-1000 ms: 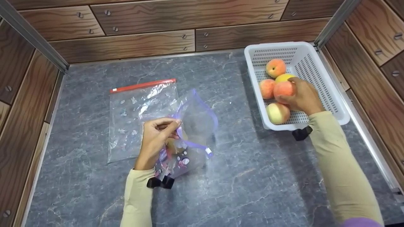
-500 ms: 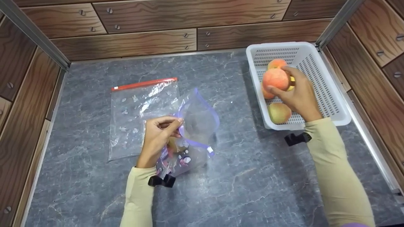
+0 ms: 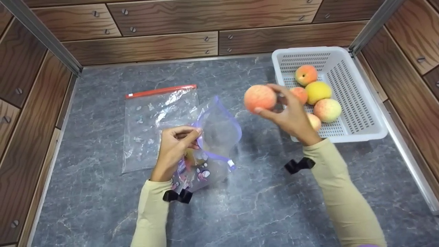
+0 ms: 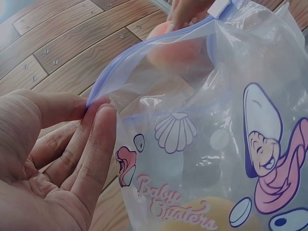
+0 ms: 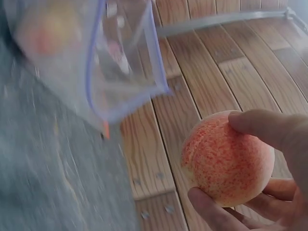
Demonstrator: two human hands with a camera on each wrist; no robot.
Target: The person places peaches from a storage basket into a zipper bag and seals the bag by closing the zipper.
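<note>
Left hand (image 3: pixel 175 145) is pinching the purple rim (image 3: pixel 239 128) of the bag (image 3: pixel 202 176) between thumb and fingers; mouth stands open to the right of that pinch, slider (image 3: pixel 231 164) low on the rim's right end. Right hand (image 3: pixel 293 115) grips the peach (image 3: pixel 259 98), thumb on one side, fingers on the other. Peach sits off the right fingertips, in the air between the two hands — not touching the bag. Basket (image 3: pixel 343 138) is just right of the right hand, with five fruits (image 3: pixel 318 92) in it. Red-top bag (image 3: pixel 140 147) lies flat on the worktop (image 3: pixel 260 216), beyond and left of the left hand. To do this step well, I'd want the left pinch firm and the film pulled toward the left so the mouth gapes, then the peach brought over the middle of the opening, clear of slider and rim. Lower it, don't drop it — a yellowish shape (image 4: pixel 192 219) already shows in the bag below the left fingers, and thin film probably folds in under a push. Light grip; peach skin likely bruises. Text: "Baby Oysters" in pink on the bag, right of the left fingers, plus shell and cartoon prints. Red-top bag's prints too small to make out.
</note>
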